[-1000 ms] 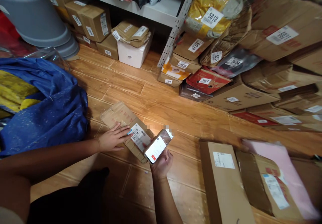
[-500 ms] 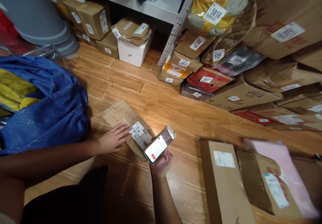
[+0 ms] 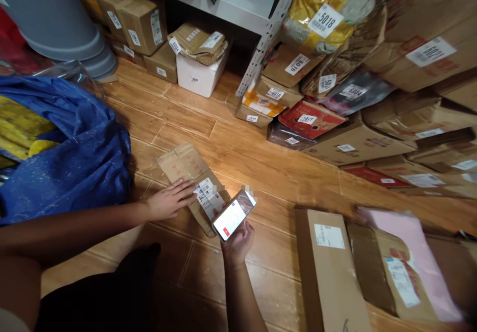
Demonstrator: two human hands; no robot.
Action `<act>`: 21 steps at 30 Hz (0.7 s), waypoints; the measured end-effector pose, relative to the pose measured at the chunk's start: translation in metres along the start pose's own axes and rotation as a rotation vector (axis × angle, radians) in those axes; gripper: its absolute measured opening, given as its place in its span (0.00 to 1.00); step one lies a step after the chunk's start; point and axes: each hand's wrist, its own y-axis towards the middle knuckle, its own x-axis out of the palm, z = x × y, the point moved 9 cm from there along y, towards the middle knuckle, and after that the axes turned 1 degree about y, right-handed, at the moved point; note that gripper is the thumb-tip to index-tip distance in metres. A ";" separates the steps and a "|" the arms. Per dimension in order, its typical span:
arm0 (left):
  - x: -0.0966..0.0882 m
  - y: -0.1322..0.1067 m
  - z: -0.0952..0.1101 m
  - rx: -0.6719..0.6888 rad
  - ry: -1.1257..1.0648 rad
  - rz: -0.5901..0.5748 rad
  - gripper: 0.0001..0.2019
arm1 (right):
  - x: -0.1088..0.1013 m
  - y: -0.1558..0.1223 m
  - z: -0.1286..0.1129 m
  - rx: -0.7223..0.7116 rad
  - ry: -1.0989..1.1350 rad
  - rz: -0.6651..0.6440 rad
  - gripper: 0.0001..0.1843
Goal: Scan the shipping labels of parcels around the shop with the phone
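Right now I have the flat cardboard parcel [image 3: 188, 183] lying on the wooden floor [image 3: 238, 158], just ahead of the knees, with its white shipping label [image 3: 207, 196] facing up at the near end. My left hand [image 3: 169, 200] lies flat on the parcel, fingers [image 3: 186, 189] stretched out and uncurled, tips at the edge of the label, pinning it rather than gripping it. My right hand [image 3: 236, 242] is wrapped around a phone [image 3: 234, 215], fingers closed on its body, screen lit and tilted up, held just over the near corner of the parcel and partly covering the label. The screen shows a white page with a small red mark; I cannot read it. Judging from this, the scan of this parcel is in hand but I cannot tell whether it has registered. The parcel carries no big number sticker that I can see, unlike the stacked boxes [image 3: 309, 118] under and beside the white shelf [image 3: 238, 9], which wear tags such as 5027 and 6010. So shelving this one looks undone. To the right, near my arm, a long brown box [image 3: 328, 267], a second carton [image 3: 395, 272] and a pink mailer [image 3: 421, 252] lie on the floor, seemingly waiting. A blue sack [image 3: 74, 158] with yellow bags inside sits to the left, well apart from the stacks.
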 end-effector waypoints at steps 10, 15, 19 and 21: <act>-0.007 0.003 -0.002 0.021 -0.050 0.004 0.42 | -0.004 -0.003 -0.001 -0.076 0.020 0.055 0.23; -0.018 0.017 -0.005 0.010 -0.095 -0.004 0.30 | -0.001 -0.006 0.003 -0.065 0.020 0.077 0.26; -0.019 0.025 -0.004 -0.007 -0.124 -0.040 0.31 | 0.000 -0.006 -0.001 -0.061 -0.008 0.060 0.26; -0.018 0.024 -0.004 -0.012 -0.134 -0.045 0.39 | -0.005 -0.002 -0.007 -0.055 -0.033 0.064 0.24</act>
